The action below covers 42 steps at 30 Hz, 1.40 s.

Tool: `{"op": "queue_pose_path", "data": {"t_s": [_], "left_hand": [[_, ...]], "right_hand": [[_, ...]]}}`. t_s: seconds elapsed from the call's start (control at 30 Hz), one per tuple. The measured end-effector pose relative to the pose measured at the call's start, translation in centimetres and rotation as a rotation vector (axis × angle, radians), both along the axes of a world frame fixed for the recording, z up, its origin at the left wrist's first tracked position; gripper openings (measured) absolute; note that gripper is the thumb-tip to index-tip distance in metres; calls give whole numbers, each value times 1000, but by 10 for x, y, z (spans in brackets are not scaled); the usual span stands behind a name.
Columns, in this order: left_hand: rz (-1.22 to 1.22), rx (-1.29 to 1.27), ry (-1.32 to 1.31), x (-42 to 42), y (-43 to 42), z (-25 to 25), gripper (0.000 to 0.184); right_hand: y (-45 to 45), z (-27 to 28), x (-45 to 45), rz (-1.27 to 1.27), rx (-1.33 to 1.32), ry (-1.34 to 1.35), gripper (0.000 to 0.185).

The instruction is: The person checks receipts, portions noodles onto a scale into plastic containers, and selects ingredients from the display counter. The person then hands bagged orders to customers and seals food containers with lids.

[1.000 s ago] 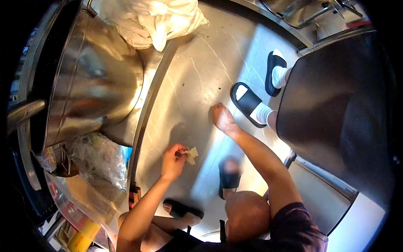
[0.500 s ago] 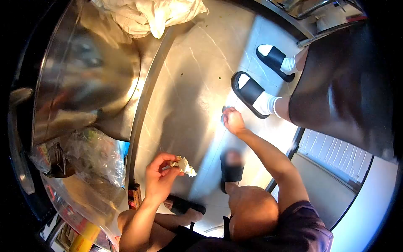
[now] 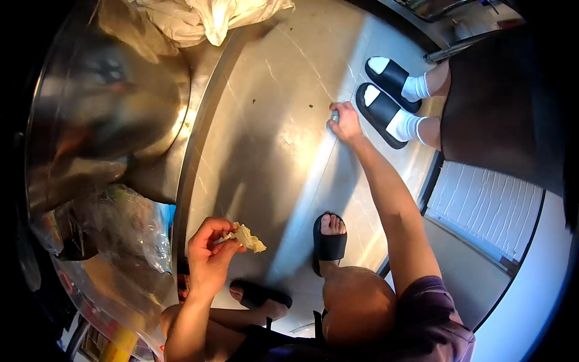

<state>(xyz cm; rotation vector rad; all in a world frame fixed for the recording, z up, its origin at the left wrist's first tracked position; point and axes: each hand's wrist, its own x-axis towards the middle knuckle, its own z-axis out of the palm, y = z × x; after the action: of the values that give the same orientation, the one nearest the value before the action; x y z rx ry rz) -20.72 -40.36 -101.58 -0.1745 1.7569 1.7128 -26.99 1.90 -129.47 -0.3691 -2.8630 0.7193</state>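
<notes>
My left hand (image 3: 211,244) pinches a crumpled, pale yellowish scrap (image 3: 247,237) between thumb and fingers, above the floor at the lower left of centre. Farther out, my right hand (image 3: 346,122) is closed round a small greyish object (image 3: 335,115), only partly visible between the fingers, over the tiled floor (image 3: 271,145). It is close to the black slipper (image 3: 380,113) of another person. Small dark specks lie on the floor beyond my hands.
Another person in a dark apron (image 3: 500,108) stands at the right. On the left are a large metal container (image 3: 108,102), clear plastic bags (image 3: 123,223) and a whitish bag (image 3: 211,15). My own slippered foot (image 3: 330,236) rests on the floor below centre.
My right hand has moved up and to the right, and a greyish object now shows in it. My left hand has shifted left with the scrap. The other person's feet have drawn together.
</notes>
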Motion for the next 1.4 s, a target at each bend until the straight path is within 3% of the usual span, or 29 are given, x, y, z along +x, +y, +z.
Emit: {"op": "queue_pose_path", "data": {"t_s": [0.13, 0.23, 0.33, 0.4, 0.47, 0.53, 0.6, 0.73, 0.83, 0.9, 1.0, 1.03, 1.1, 1.2, 1.33, 1.4], "left_hand": [[49, 34, 7, -3, -2, 0, 25], [60, 4, 9, -4, 1, 2, 24], [61, 28, -1, -1, 4, -8, 25], [66, 16, -43, 2, 5, -16, 23], [45, 0, -68, 7, 7, -21, 22], [17, -21, -87, 15, 11, -24, 21], [124, 67, -222, 30, 16, -30, 21], [223, 296, -452, 73, 17, -19, 24], [336, 519, -624, 105, 19, 24, 21], [361, 433, -659, 133, 14, 67, 22], [341, 390, -704, 180, -3, 137, 22], [390, 402, -744, 197, -13, 162, 22], [411, 448, -764, 225, -35, 209, 17], [494, 588, -729, 245, -60, 297, 15], [489, 756, -591, 261, -98, 405, 13], [610, 763, -519, 279, -123, 465, 9]], "right_hand": [[5, 7, -21, 167, 52, -294, 13], [-7, -8, -30, 79, 243, -342, 12], [-10, -7, -21, 61, 244, -376, 14], [-7, 11, 11, 74, 85, -343, 14], [-13, 10, 48, -348, -1117, -372, 12], [-36, 46, 95, -391, -1715, -244, 9], [-67, 97, 139, -267, -2247, -138, 7], [-130, 226, 187, -35, -2676, -38, 11], [-162, 320, 220, 68, -2683, 30, 9], [-177, 385, 242, 4, -2615, -120, 8], [-214, 461, 285, -304, -2656, -138, 10], [-226, 485, 300, -303, -2661, -151, 10], [-243, 536, 323, -535, -2514, -330, 12], [-272, 597, 349, -636, -2359, -411, 13], [-310, 686, 353, -495, -2252, -510, 14], [-334, 735, 353, -387, -2252, -598, 13]]}}
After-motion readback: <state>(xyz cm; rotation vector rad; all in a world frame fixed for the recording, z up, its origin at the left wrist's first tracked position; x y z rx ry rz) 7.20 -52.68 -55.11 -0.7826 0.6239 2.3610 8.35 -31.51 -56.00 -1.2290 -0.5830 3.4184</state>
